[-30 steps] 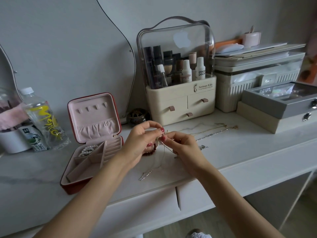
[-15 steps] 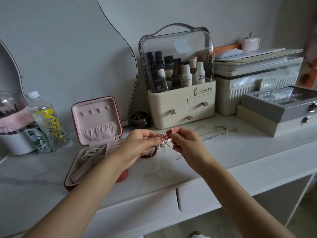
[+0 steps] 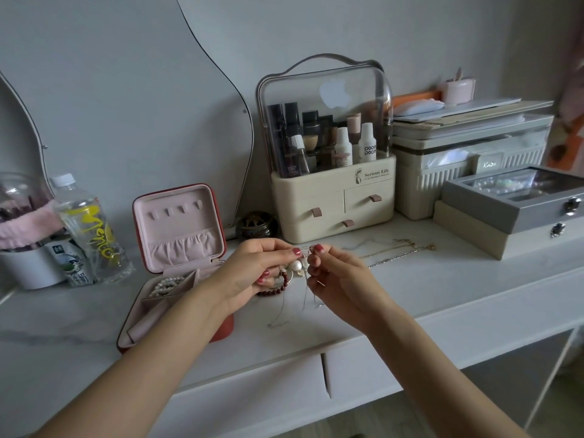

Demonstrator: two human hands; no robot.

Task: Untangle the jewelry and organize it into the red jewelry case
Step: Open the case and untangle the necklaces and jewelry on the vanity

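The red jewelry case (image 3: pixel 226 330) lies open at the left, its pink lid upright, with a pearl strand (image 3: pixel 166 285) in a back compartment. My left hand (image 3: pixel 252 273) and my right hand (image 3: pixel 339 279) meet just right of it, both pinching a thin silver chain (image 3: pixel 305 295) whose ends dangle to the tabletop. Beneath the hands lie a large pearl piece (image 3: pixel 296 265) and a dark red bead bracelet (image 3: pixel 278 289). More thin chains (image 3: pixel 398 251), gold and silver, are spread on the tabletop to the right.
A cream cosmetics organizer (image 3: pixel 331 197) stands behind the hands, a small dark round pot (image 3: pixel 256 224) beside it. Grey and cream boxes (image 3: pixel 512 213) are stacked at the right. A water bottle (image 3: pixel 90 229) and white tub (image 3: pixel 28 267) stand at the left. The white table's (image 3: pixel 442 286) front edge has drawers.
Both hands have lifted the chain slightly and drawn a little apart; the chain's ends hang lower between them. The view has tilted down a bit.
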